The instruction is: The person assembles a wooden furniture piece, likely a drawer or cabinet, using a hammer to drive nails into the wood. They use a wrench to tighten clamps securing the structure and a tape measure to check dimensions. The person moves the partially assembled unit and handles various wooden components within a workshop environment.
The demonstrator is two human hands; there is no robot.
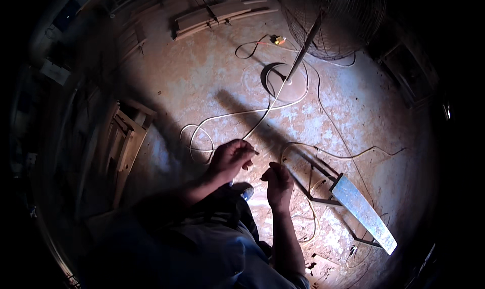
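Observation:
My left hand is closed in a pinch in front of my body, and a small dark tip sticks out between its fingers. My right hand is a little lower and to the right, thumb pressed to curled fingers; whatever it may hold is hidden. The two hands are close but apart. A pale cord loops over the floor and passes out of sight at my left hand. Just beyond my right hand, another pale cord curves across a metal frame.
A wire-cage fan stands ahead on a round base. On the right, the frame bears a long pale board. Wooden pieces lie at the far left, with a wooden frame at left. A small yellow object sits among cords.

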